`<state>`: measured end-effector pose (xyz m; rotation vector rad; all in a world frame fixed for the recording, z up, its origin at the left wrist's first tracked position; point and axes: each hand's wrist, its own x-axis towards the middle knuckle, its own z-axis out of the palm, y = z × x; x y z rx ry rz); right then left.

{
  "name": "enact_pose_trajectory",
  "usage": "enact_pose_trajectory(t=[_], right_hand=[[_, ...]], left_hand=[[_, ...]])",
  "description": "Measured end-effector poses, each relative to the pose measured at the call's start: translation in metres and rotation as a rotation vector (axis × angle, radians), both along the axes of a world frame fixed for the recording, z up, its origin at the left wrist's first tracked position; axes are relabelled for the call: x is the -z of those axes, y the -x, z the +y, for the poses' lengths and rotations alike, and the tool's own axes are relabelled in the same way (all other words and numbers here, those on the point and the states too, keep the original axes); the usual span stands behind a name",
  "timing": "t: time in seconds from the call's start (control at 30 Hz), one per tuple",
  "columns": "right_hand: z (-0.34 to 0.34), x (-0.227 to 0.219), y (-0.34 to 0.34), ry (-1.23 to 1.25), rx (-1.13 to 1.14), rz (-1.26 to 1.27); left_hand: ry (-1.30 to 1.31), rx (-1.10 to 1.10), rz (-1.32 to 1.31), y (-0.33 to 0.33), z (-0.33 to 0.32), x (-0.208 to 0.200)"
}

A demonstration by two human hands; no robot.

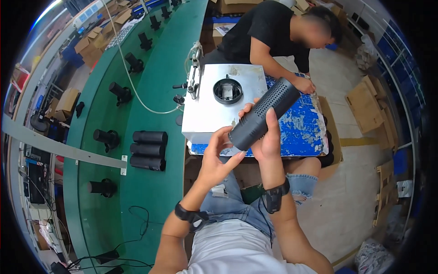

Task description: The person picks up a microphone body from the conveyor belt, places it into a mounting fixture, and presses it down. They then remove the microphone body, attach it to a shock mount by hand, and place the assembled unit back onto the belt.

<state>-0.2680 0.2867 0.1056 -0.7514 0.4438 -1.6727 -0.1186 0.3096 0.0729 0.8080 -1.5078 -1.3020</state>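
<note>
A black perforated cylindrical housing (263, 115) is held up at a slant over the metal box and the blue worn table. My right hand (268, 137) wraps round its middle, thumb along the near side. At its lower end is my left hand (219, 157), fingers curved against the rim and thumb below it. Beyond the housing, a round black part (227, 91) with a hollow middle sits on the silver metal box (205, 116). A small pneumatic clamp (195, 73) stands along the box's left edge.
Three black cylinders (148, 150) lie side by side on the green bench (150, 201) to my left. Several black parts stand along its far strip, such as one black part (106, 139). Across the blue table (296, 132) a co-worker (269, 36) leans in. A cardboard box (336, 137) is at right.
</note>
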Motion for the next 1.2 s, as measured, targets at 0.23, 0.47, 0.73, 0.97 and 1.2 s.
enact_pose_trajectory(t=[0.23,0.47,0.73,0.97,1.2], right_hand=[[0.013,0.002,0.009,-0.067,0.139,0.127],[-0.018,-0.004,0.034,-0.037,-0.062,0.224],[-0.072,-0.005,0.046,0.294,-0.273,0.175],[-0.162,-0.014,0.03,0.246,0.385,0.768],[-0.17,0.012,0.007,0.1,0.35,0.899]], left_hand=[[0.139,-0.039,0.026,0.023,0.002,-0.008],[-0.647,0.229,0.474,0.001,-0.031,0.006],[-0.912,0.583,0.595,-0.011,-0.057,0.028],[-0.625,0.196,0.297,-0.046,-0.054,0.046],[-0.651,0.234,0.375,-0.046,-0.045,0.065]])
